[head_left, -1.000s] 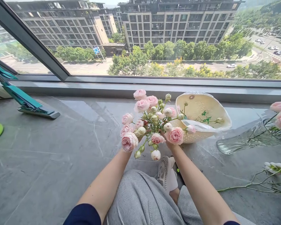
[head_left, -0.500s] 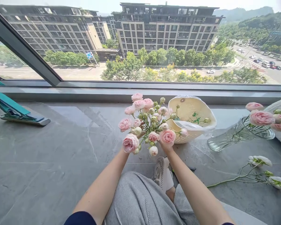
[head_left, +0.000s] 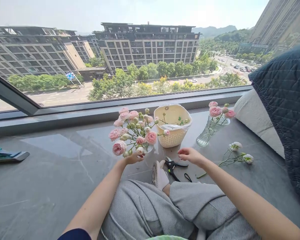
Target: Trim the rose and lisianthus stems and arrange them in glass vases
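Note:
A full bunch of pale pink roses and buds (head_left: 133, 128) stands in a clear glass vase (head_left: 148, 148), mostly hidden by the blooms. Just below the blooms, my left hand (head_left: 134, 158) is beside this vase with its fingers loosely apart; whether it touches the glass I cannot tell. My right hand (head_left: 192, 156) hovers over the floor, fingers apart and holding nothing. Beneath and left of it lie black-handled pruning shears (head_left: 173, 165). A cut stem with white blooms (head_left: 231, 156) lies on the floor to the right of my right hand.
A cream perforated bin (head_left: 171, 138) with a plastic liner and cuttings stands by the window. Right of it, a second glass vase (head_left: 207, 131) holds pink roses. A dark quilted cloth (head_left: 282, 100) covers something at the right. A teal-and-grey tool (head_left: 8, 156) lies far left.
My right hand has left the bunch and moved right. My left hand is now lower, by the vase. The view has turned right, bringing in the shears and quilted cloth.

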A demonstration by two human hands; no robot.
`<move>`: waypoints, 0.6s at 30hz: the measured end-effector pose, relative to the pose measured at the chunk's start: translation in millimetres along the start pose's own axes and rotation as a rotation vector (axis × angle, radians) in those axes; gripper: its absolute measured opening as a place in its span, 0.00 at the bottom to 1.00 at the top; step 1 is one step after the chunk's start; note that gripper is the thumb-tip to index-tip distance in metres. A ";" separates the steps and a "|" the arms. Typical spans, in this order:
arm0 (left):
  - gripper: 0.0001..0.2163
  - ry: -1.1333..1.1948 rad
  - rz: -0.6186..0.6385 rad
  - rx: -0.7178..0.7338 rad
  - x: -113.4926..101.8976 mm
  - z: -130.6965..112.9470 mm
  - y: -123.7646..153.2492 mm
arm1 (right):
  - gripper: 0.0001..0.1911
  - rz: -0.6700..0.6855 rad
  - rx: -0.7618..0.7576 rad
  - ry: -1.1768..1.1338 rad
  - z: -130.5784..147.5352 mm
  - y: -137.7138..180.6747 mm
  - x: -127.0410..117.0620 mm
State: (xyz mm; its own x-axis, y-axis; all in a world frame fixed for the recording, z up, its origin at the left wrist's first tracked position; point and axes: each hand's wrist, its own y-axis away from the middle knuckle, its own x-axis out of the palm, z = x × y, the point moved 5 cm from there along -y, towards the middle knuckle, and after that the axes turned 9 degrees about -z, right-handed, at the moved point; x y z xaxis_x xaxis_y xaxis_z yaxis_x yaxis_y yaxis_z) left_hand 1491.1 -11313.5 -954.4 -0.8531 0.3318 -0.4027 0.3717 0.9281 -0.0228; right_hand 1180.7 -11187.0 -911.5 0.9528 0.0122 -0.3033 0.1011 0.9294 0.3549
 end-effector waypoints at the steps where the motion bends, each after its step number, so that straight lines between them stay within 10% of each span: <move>1: 0.16 -0.061 0.091 -0.052 6.2 0.3 2.0 | 0.09 -0.035 -0.011 0.036 0.9 6.5 -17.2; 10: 0.22 -0.610 0.602 -0.121 72.7 -23.7 40.8 | 0.14 -0.298 -0.096 0.511 8.7 23.2 -120.0; 18: 0.16 -0.677 0.489 0.193 203.1 -129.4 20.8 | 0.09 -0.696 0.129 0.452 -39.4 11.2 -214.2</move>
State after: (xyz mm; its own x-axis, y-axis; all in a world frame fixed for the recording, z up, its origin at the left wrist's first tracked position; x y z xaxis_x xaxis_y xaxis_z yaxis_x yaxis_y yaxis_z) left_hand 1278.2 -11204.9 -918.2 -0.2008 0.4582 -0.8659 0.7491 0.6414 0.1657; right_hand 966.5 -11164.7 -877.3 0.4568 -0.3765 -0.8059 0.6818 0.7301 0.0453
